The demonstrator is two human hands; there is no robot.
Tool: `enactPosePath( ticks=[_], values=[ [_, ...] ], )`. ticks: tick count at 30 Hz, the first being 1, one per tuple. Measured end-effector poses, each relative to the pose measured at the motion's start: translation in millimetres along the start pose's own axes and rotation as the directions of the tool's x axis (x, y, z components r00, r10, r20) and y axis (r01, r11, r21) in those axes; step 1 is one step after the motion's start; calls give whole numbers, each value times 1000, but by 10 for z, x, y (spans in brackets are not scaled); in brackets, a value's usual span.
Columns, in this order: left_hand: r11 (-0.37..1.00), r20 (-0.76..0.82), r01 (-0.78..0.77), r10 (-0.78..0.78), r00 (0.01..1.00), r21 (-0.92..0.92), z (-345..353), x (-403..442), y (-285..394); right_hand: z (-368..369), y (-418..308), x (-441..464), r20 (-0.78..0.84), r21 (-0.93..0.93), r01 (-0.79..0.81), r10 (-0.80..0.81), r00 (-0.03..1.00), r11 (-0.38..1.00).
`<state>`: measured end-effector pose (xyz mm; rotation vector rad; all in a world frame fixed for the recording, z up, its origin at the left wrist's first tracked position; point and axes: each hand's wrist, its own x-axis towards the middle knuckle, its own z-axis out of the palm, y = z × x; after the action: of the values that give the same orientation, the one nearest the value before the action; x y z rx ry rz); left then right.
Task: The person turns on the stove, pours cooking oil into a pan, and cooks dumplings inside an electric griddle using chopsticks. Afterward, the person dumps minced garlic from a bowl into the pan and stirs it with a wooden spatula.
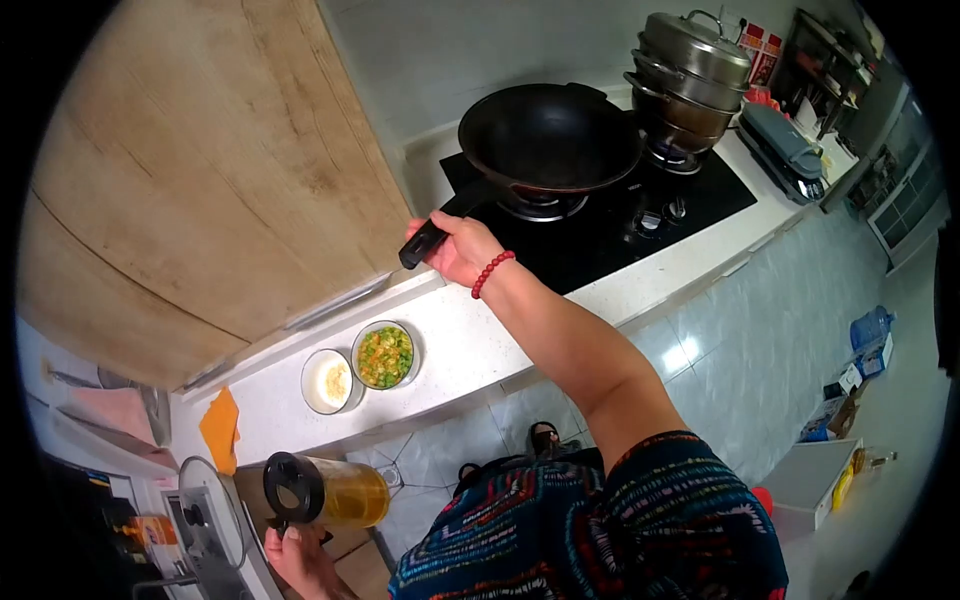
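My right hand (462, 248), with a red bead bracelet at the wrist, is closed around the black handle of a dark wok (550, 140). The wok sits on a burner of the black gas stove, and its visible inside is dark and bare. At the lower left, my left hand (300, 562) grips the handle of a glass oil jug (350, 493) with a black lid. Yellow oil shows through the jug, which looks tilted in this view. Between my hands, a glass bowl of chopped green and orange vegetables (386, 357) and a bowl with pale minced bits (328, 381) stand on the counter.
Stacked steamer pots (692, 80) occupy the other burner of the stove (620, 240). A dark electric appliance (780, 150) lies farther right. An orange cloth (220, 430) and a glass lid (212, 515) are at the left. A wooden cabinet (210, 170) rises beside the wok.
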<state>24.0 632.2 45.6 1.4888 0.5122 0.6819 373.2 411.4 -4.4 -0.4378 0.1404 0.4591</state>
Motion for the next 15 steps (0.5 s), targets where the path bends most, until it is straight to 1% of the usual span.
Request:
enactPosePath(
  ticks=[2,4,6,8,10,12,13,15],
  values=[
    [999,36,-12,13,999,-33,-9,96,-40,33,2,-47,-18,1,-8,8,1000,1000],
    [998,70,-28,32,997,-60,-70,223,-82,55,25,-41,0,13,12,-12,1000,1000],
    [993,225,-7,33,974,-116,-155,334,-92,71,61,-24,3,-6,2,-2,1000,1000],
    [992,249,6,26,968,-127,-179,410,-96,90,121,1,5,-16,17,-17,1000,1000],
    [989,271,19,21,962,-144,-82,438,-43,98,186,65,36,14,7,-8,999,1000],
    [994,146,23,-7,989,-108,53,418,10,129,230,132,45,11,10,-10,999,1000],
    [994,148,22,-6,989,-106,46,440,-6,147,245,160,45,10,5,-5,999,1000],
    [994,268,19,11,963,-109,33,479,-34,160,244,168,53,0,-4,4,999,1000]
  ],
)
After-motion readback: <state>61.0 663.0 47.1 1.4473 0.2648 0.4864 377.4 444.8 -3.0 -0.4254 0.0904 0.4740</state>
